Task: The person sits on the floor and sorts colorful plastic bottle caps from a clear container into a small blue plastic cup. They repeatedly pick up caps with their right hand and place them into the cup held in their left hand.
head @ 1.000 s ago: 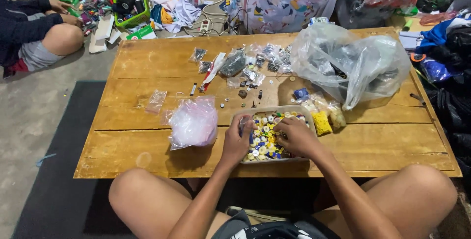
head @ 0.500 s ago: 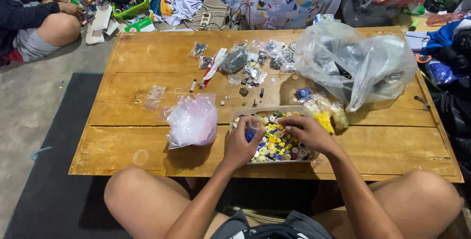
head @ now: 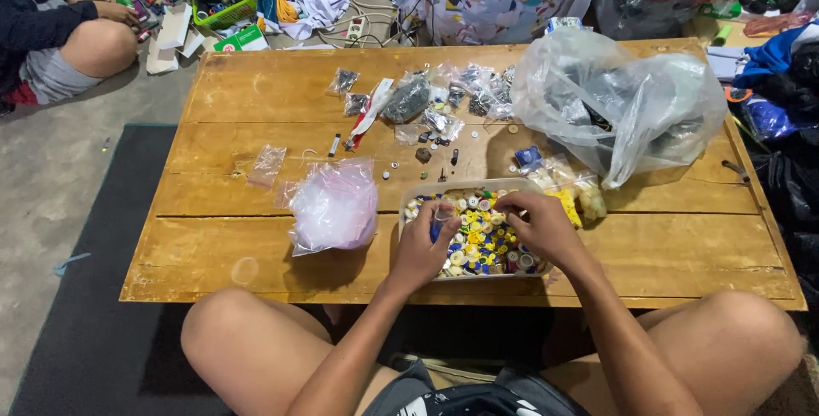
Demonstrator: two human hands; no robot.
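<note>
Plastic tray (head: 415,197) of small multicoloured buttons (head: 479,244)

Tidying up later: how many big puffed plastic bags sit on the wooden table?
2. A pinkish bag lies left of the tray; a large clear bag sits at the table's far right. Small flat packets are not counted.

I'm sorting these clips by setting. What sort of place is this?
Probably a home workspace or informal sorting spot on a bare floor. A low wooden table holds a tray of small coloured pieces that both hands, left hand and right hand, pick through, and a green basket stands amid floor clutter.
</note>
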